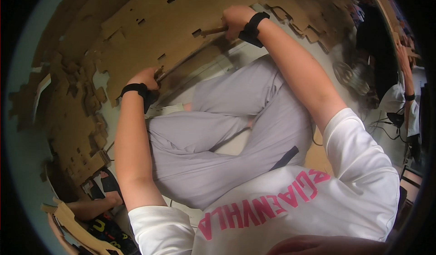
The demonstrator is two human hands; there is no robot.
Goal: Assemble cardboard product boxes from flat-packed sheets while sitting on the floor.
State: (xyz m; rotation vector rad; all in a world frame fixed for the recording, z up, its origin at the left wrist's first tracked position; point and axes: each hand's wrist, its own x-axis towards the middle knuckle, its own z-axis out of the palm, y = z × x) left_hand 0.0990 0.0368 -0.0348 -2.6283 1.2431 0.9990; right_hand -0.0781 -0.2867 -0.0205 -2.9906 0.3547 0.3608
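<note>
While both hands point(144, 79) point(238, 20) hold cardboard point(150, 39), pieces point(79, 123) crowd pale floor point(234, 145).

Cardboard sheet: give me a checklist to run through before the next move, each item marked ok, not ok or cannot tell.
1. Left hand on the cardboard sheet: ok, gripping near its close edge.
2. Right hand gripping: ok, farther along that side.
3. Sheet apart from the grey trousers: ok, floor shows between.
4. Surroundings uncluttered: not ok, cardboard pieces crowd the left.
5. Sheet's underside free: cannot tell, hidden.
</note>
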